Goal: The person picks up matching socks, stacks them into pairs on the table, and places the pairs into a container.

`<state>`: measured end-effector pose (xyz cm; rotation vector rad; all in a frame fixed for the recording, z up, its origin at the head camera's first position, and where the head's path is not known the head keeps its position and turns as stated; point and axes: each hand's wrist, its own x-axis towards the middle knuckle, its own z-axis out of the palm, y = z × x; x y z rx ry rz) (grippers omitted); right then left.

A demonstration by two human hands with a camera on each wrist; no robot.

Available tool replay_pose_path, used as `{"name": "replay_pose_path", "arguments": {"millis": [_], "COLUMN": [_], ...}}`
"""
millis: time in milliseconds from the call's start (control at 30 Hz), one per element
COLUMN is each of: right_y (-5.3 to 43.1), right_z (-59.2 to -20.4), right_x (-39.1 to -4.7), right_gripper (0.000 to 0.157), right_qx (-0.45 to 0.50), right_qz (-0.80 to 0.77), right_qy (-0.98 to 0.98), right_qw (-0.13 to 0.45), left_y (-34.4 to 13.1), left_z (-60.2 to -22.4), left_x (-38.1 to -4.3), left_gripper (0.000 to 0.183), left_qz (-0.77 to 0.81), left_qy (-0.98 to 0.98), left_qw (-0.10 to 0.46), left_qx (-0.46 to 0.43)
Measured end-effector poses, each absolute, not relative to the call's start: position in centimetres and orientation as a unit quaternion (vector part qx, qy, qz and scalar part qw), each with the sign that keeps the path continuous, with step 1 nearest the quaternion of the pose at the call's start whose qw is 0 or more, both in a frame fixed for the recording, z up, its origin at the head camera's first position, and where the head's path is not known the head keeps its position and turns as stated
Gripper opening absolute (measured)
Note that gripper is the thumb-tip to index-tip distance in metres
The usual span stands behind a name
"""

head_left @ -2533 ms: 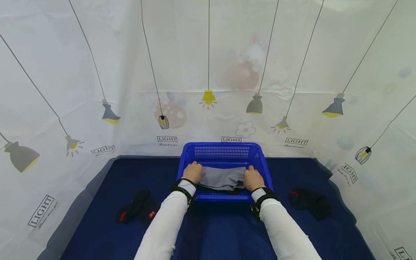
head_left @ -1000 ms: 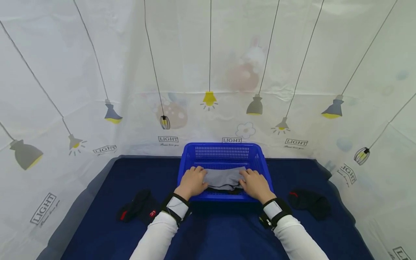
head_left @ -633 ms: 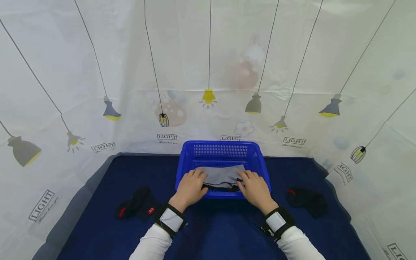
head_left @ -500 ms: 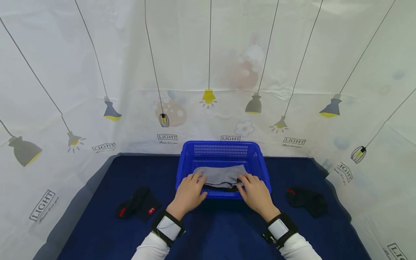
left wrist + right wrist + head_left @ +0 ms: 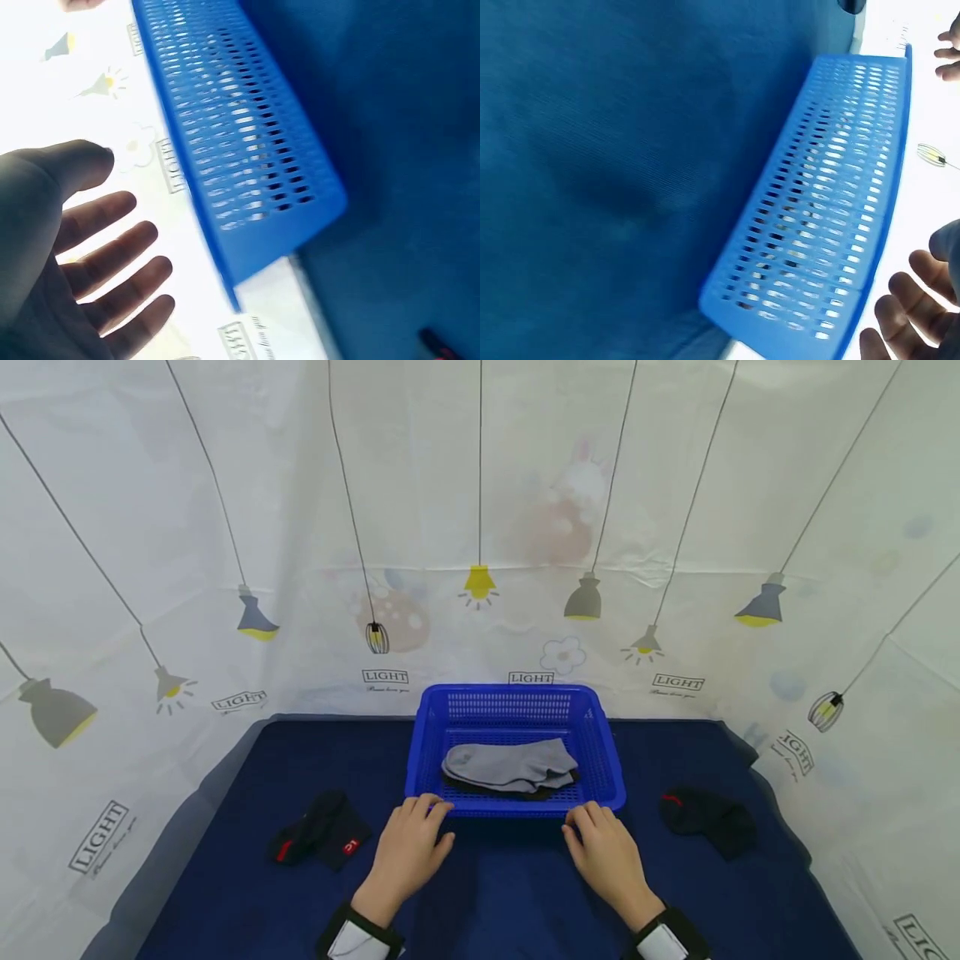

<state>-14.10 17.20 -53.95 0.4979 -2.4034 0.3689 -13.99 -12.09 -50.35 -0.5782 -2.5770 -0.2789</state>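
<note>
Grey socks [image 5: 506, 765] lie flat, one over the other, in the blue plastic basket [image 5: 517, 702], with a dark sock [image 5: 543, 793] showing under their near edge. My left hand [image 5: 408, 847] is at the basket's near left corner, fingers spread and relaxed, holding nothing. Over by the near right corner, my right hand [image 5: 606, 856] has loosely bent fingers and nothing in them. The left wrist view has my left fingers [image 5: 124, 262] apart beside the basket's slotted side wall [image 5: 240, 120]. In the right wrist view my right fingers [image 5: 911, 307] are apart too, beside the wall [image 5: 810, 202].
A pair of black socks [image 5: 322, 831] with red marks lies left of the basket. Another black pair [image 5: 708, 822] with a red stripe lies to its right. All rest on a dark blue cloth [image 5: 510, 893]. A white sheet printed with lamps [image 5: 480, 485] hangs behind.
Both hands have let go of the grey socks, leaving them lying in the basket. They have drawn back toward me, out over the basket's near rim. The black pairs stay put.
</note>
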Motion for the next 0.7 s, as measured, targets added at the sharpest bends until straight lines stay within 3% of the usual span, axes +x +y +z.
{"name": "replay_pose_path", "arguments": {"millis": [300, 500, 700], "right_y": [17.8, 18.0, 17.8], "right_z": [-56.6, -57.8, -58.6], "right_x": [-12.3, -11.7, -11.5], "right_gripper": [0.025, 0.026, 0.025], "right_qx": [0.172, 0.169, 0.165], "right_qz": [0.142, 0.143, 0.151], "right_qy": [-0.928, -0.935, -0.942], "right_qw": [0.297, 0.278, 0.251], "left_y": [-13.5, -14.1, -14.8], "left_z": [-53.3, -55.5, -57.0], "left_x": [-11.3, -10.0, -9.3], "left_gripper": [0.021, 0.02, 0.016], "left_qz": [-0.116, -0.129, -0.136], "left_qy": [-0.948, -0.95, -0.964], "left_qw": [0.241, 0.24, 0.194], "left_qx": [-0.174, -0.152, -0.125]}}
